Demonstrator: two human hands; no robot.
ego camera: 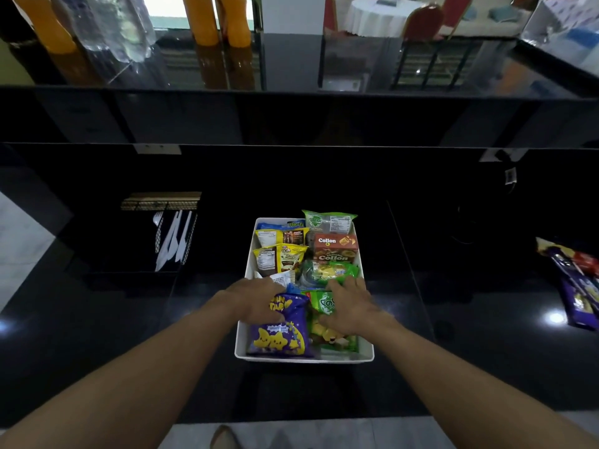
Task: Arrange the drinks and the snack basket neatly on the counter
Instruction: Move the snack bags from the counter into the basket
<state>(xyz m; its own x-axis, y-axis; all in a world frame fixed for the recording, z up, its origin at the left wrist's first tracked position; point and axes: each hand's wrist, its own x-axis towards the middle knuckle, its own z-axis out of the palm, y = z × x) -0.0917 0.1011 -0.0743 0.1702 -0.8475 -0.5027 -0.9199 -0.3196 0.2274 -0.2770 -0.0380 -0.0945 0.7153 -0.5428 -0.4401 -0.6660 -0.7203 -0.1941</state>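
Note:
A white snack basket (365, 350) stands on the black counter in front of me, packed with several snack packs. My left hand (256, 299) grips the top of a purple star-printed bag (282, 335) at the basket's near left. My right hand (348, 306) lies over a green packet (324, 303) at the near right, with fingers curled around it. Further back in the basket are a red Collon box (335, 247) and yellow packs (278, 257). Orange drink bottles (220, 21) and clear water bottles (113, 27) stand on the raised ledge at the back left.
A black mesh holder with white plastic cutlery (171, 234) sits left of the basket. Loose purple snack packs (573, 286) lie at the right edge of the counter. A clear box (567, 30) stands at the far right of the ledge.

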